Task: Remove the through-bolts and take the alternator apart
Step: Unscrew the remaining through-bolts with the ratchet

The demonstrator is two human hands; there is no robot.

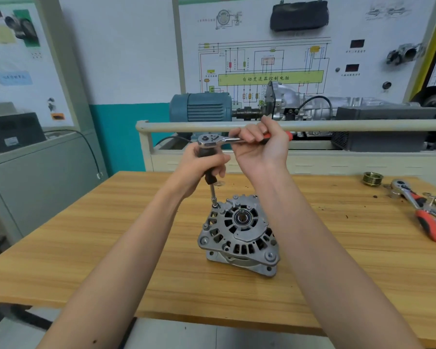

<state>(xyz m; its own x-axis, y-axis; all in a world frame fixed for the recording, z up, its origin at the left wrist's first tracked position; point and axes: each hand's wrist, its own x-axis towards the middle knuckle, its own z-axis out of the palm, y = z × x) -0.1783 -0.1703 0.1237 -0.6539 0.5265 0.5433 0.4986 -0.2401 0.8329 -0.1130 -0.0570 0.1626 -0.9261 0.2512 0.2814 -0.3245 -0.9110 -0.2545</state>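
Green panel [269, 78] reads "自动变速器控制电脑"; right hand [259, 144] grips ratchet [219, 141], left hand [204, 163] grips extension [210, 176].

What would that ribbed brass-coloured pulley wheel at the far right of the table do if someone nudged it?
The ribbed brass-coloured pulley wheel sits flat on its end on the wooden table, so it would probably slide rather than roll. It looks like solid metal, so likely heavy for its size. Tipped onto its round rim, it could well roll away.

Left hand [204, 162] steadying extension [213, 191] on alternator [239, 234], right hand [259, 144] gripping ratchet [220, 141]
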